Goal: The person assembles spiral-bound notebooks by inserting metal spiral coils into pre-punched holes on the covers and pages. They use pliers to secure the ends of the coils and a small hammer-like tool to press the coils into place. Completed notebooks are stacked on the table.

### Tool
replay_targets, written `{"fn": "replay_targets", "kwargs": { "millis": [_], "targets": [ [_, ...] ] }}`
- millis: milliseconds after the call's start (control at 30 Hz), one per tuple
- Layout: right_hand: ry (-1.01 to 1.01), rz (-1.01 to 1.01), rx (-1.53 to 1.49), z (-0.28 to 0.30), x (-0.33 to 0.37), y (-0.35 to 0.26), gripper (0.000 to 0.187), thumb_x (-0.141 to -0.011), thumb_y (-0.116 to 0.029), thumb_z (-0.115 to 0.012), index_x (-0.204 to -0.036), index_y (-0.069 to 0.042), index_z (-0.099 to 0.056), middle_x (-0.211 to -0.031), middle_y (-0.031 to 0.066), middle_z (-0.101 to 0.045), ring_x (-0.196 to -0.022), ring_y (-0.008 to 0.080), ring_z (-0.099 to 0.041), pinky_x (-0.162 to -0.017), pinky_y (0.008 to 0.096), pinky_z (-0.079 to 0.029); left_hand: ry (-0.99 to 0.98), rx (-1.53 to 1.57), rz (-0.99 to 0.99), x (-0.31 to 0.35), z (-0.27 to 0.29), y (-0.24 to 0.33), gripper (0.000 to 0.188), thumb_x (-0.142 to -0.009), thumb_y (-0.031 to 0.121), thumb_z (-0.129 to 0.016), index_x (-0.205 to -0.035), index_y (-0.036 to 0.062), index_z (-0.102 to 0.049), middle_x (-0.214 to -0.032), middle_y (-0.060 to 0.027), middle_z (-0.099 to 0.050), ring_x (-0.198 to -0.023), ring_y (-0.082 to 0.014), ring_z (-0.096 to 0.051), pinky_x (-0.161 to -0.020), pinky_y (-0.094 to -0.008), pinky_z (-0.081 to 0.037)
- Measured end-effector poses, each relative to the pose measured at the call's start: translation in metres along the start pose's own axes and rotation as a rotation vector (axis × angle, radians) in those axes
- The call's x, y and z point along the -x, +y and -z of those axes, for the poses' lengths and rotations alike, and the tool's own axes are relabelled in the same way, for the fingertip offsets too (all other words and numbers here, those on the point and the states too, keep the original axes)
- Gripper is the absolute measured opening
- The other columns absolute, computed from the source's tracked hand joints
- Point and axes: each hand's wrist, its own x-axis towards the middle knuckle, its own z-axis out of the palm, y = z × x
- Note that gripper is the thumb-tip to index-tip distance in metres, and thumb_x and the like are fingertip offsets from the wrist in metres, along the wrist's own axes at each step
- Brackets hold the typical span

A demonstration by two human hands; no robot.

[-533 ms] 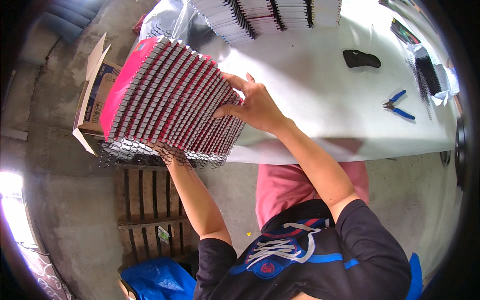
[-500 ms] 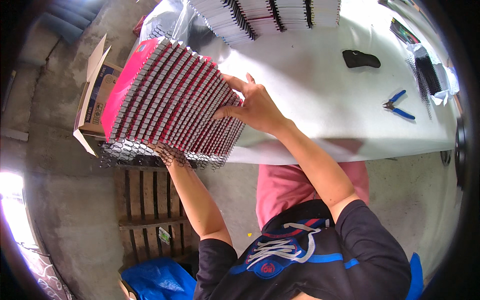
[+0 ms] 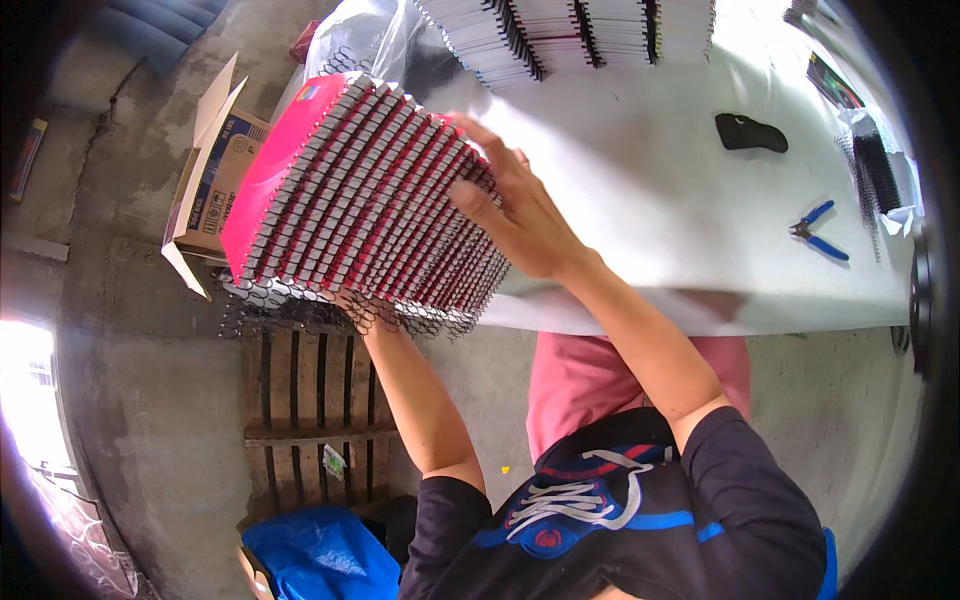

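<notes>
A thick stack of spiral notebooks [image 3: 375, 200] with a bright pink cover at its left end is tilted at the table's left end. Row upon row of punched spines faces me, and loose black wire-like coils [image 3: 440, 322] stick out along its lower edge. My left hand [image 3: 358, 306] holds the stack from below, its fingers mostly hidden. Over the stack's upper right side is my right hand [image 3: 525, 215], thumb and fingers spread apart. Whether its fingertips touch the notebooks I cannot tell.
White-covered table [image 3: 640, 220] holds more bound stacks [image 3: 600, 35] at the back, a black flat piece [image 3: 750, 133], blue-handled cutters [image 3: 822, 232] and a bundle of black coils [image 3: 880, 175]. An open carton [image 3: 215, 185], a wooden pallet [image 3: 320, 400] and a blue bag [image 3: 320, 560] are left.
My right hand's thumb has lifted from the spines and its fingers have spread. The whole view has shifted slightly; the stack stays in my left hand.
</notes>
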Motion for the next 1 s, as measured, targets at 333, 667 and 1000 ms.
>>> {"fn": "replay_targets", "kwargs": {
  "millis": [333, 667, 1000],
  "targets": [
    [0.167, 0.105, -0.148, -0.005, -0.033, -0.026, 0.062, -0.086, -0.048, -0.056, -0.126, -0.002, -0.044, -0.103, 0.0194, -0.063, -0.093, 0.03, -0.064, -0.083, 0.0374, -0.048, -1.003, 1.289, 0.151, -0.052, 0.002, 0.039, 0.093, -0.082, 0.066, -0.046, -0.137, -0.0066, -0.025, -0.139, -0.0284, -0.031, -0.125, -0.0374, -0.039, -0.107, -0.0533, -0.027],
    [0.183, 0.237, 0.023, -0.008, -0.031, -0.021, 0.086, -0.072, -0.044, -0.074, -0.135, -0.005, -0.033, -0.121, 0.0184, -0.054, -0.111, 0.0281, -0.054, -0.095, 0.0366, -0.04, -0.991, 1.224, 0.075, -0.05, -0.008, 0.043, 0.091, -0.083, 0.07, -0.035, -0.137, -0.0023, -0.026, -0.14, -0.024, -0.031, -0.129, -0.0333, -0.034, -0.109, -0.0512, -0.023],
    [0.091, 0.195, 0.043, 0.0, -0.033, -0.025, 0.093, -0.068, -0.051, -0.074, -0.136, -0.004, -0.032, -0.125, 0.0212, -0.051, -0.119, 0.0339, -0.047, -0.1, 0.041, -0.035, -0.374, 0.843, -0.067, -0.043, -0.014, 0.044, 0.09, -0.083, 0.073, -0.027, -0.137, 0.0008, -0.027, -0.139, -0.0204, -0.031, -0.13, -0.0304, -0.031, -0.109, -0.0495, -0.024]
  ]
}}
